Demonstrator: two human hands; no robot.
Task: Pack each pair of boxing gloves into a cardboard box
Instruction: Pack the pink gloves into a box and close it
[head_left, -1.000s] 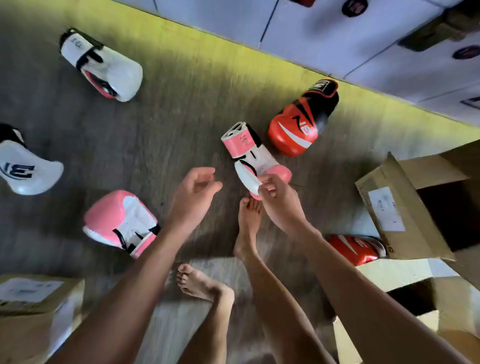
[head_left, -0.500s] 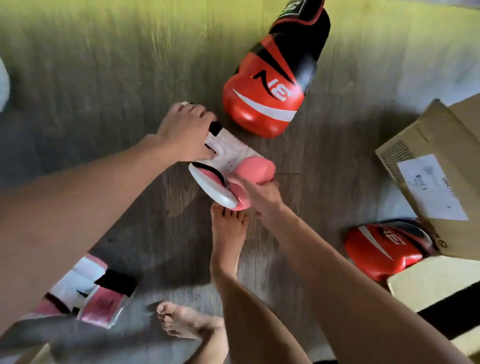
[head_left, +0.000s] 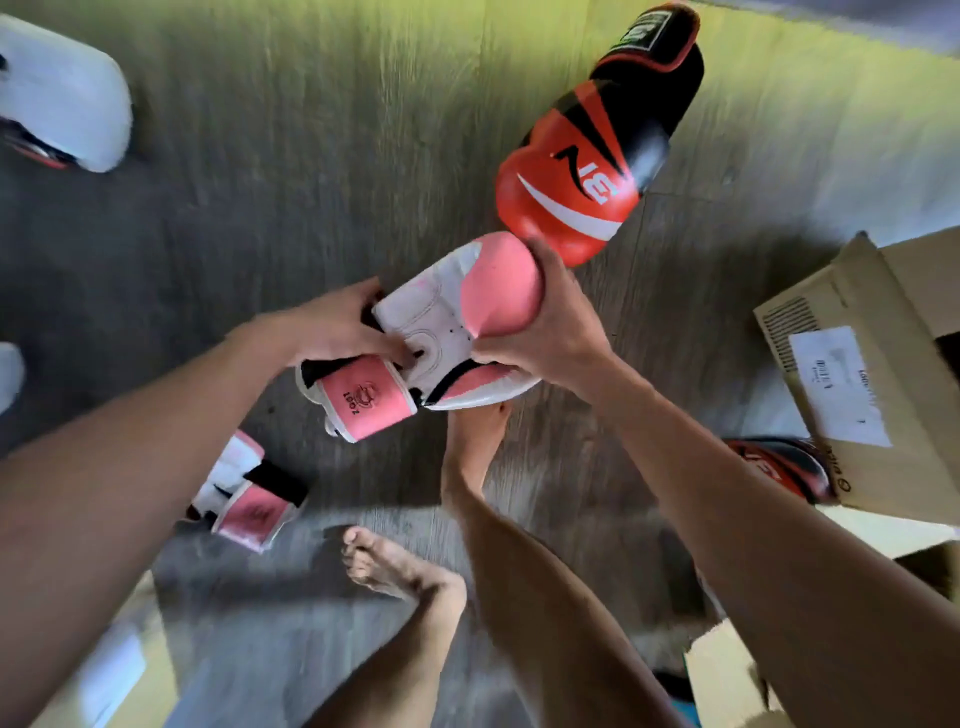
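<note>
Since the pink glove (head_left: 441, 312) looks light and squashy, we clamp our left hand (head_left: 332, 327) by its cuff, our right hand (head_left: 558, 332) round the padding

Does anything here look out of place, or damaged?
Nothing looks damaged. The pairs lie split: the left hand and right hand grip a pink glove, the second pink glove lies at lower left; a red glove lies ahead, the second red glove is partly hidden by the cardboard box.

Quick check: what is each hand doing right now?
Left hand: holds the pink-and-white padded boxing glove near its cuff.
Right hand: grips the same glove's rounded end.
</note>
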